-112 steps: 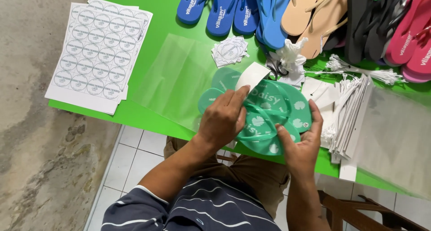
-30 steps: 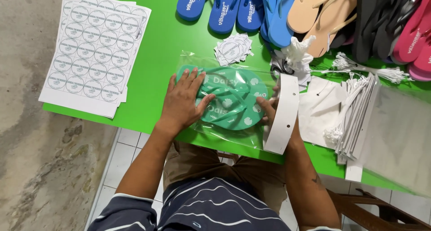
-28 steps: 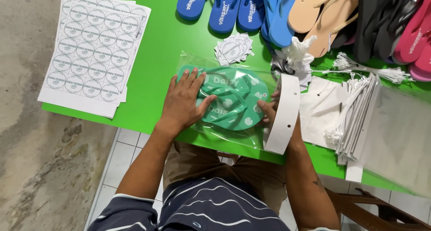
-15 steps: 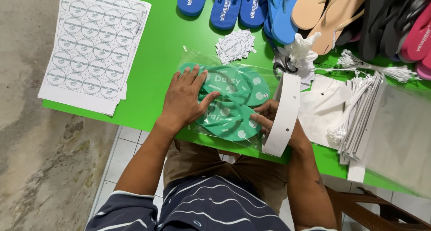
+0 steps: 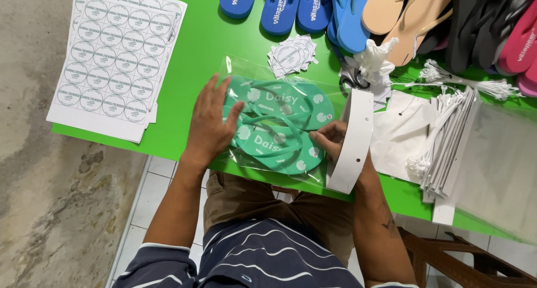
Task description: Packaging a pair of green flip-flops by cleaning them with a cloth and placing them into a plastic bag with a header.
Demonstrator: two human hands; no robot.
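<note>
A pair of teal flip-flops point(image 5: 277, 125) with white flower prints sits inside a clear plastic bag point(image 5: 235, 69) on the green bench point(image 5: 201, 41), long axis running left to right, toes pointing right. Left hand point(image 5: 210, 125) presses flat on the bag, fingers spread wide. Right hand point(image 5: 333, 139) pinches the bag's right end against a white card header point(image 5: 352, 142).

To your left, a strip of bare green table point(image 5: 190, 58) runs between the sticker sheets point(image 5: 114, 55) and the bagged green flip-flops point(image 5: 279, 125), wide enough for a hand to pass. Far of the bag, loose round labels point(image 5: 292, 54) and the row of flip-flops point(image 5: 358, 8) block the way. On the right, the white card strip point(image 5: 352, 139), white ties point(image 5: 447, 137) and clear bags point(image 5: 498, 165) crowd the table.
</note>
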